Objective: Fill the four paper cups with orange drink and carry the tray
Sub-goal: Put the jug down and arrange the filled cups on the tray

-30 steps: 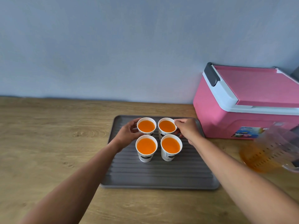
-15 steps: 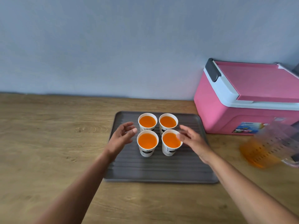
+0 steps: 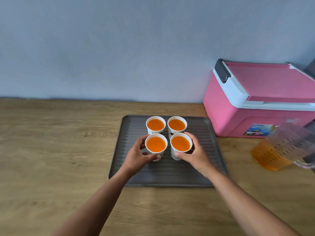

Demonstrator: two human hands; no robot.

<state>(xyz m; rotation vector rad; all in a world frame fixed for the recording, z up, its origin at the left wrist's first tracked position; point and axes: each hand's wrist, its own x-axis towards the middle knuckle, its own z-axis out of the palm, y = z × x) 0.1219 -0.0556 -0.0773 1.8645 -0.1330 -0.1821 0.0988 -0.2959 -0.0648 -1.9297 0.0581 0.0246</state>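
Several white paper cups full of orange drink stand in a tight square on the grey ribbed tray (image 3: 201, 174). The back left cup (image 3: 155, 125) and back right cup (image 3: 177, 125) stand free. My left hand (image 3: 136, 155) is wrapped around the front left cup (image 3: 156, 144), thumb at its base. My right hand (image 3: 196, 154) grips the front right cup (image 3: 180, 144) from the right side. Both front cups rest on the tray.
The tray lies on a wooden counter (image 3: 51, 150) against a grey wall. A pink cooler box (image 3: 255, 103) with a closed lid stands at the back right. A clear pitcher (image 3: 279, 149) with some orange drink sits right of the tray.
My hands left the two back cups, drew back open, and have now closed around the two front cups. The cups and tray stay where they were.
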